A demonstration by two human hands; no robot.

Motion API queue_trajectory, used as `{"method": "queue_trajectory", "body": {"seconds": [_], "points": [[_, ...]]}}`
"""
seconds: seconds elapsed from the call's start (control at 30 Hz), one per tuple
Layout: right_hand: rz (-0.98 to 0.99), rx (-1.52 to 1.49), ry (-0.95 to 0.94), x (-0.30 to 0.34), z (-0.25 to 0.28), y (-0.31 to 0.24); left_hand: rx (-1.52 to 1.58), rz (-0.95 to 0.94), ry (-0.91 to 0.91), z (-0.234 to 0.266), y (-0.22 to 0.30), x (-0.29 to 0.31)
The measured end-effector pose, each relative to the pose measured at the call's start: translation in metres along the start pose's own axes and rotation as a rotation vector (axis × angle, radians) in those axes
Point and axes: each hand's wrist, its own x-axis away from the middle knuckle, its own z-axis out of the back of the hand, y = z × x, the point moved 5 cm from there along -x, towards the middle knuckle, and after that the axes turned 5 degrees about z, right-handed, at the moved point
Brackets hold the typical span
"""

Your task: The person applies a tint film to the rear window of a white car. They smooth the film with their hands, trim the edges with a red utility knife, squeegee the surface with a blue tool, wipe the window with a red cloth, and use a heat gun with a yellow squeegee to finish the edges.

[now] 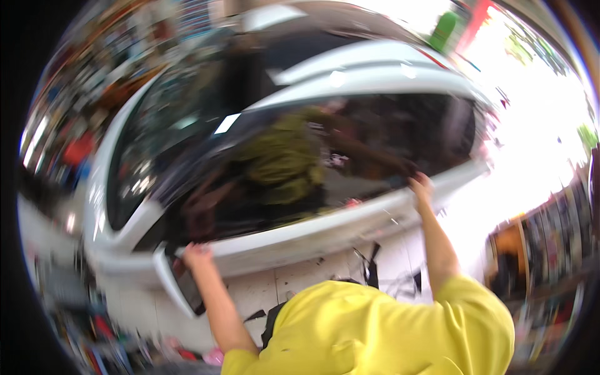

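Note:
A dark, glossy sheet of window film (250, 206) lies over the side windows of a white car (312, 240) and laps across part of the front pillar. It mirrors a yellow shirt and raised arms. At the sheet's lower front corner, beside the wing mirror (178, 281), my left hand (198, 253) is closed with the edge pinched in its fingers. My right hand (421, 186) is closed on the lower edge farther back, against the door's sill. Motion blur softens both sets of fingers. Both arms are spread wide.
Dark scraps (373, 265) lie on the pale tiled floor (275, 287) between me and the car. Crowded shelves (550, 244) stand at the right, and cluttered goods line the left. A green bottle-like object (443, 31) is beyond the car, near a bright opening.

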Motion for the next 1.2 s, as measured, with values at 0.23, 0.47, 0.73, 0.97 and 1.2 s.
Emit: {"method": "queue_trajectory", "body": {"seconds": [0.23, 0.47, 0.73, 0.97, 1.2], "points": [[0.004, 0.332, 0.365, 0.080, 0.035, -0.061, -0.177, 0.038, -0.007, -0.067, -0.034, 0.009], [0.087, 0.346, 0.260, 0.071, 0.033, -0.053, -0.159, 0.001, 0.076, -0.058, -0.045, -0.002], [0.076, 0.416, 0.287, 0.086, -0.001, -0.042, -0.253, -0.063, -0.066, -0.045, -0.077, 0.023], [-0.240, 0.161, 0.008, 0.086, 0.004, -0.042, -0.282, 0.019, -0.180, -0.027, -0.113, 0.039], [-0.137, -0.151, -0.023, 0.113, 0.034, -0.081, -0.356, 0.164, -0.441, -0.044, -0.212, 0.152]]}}
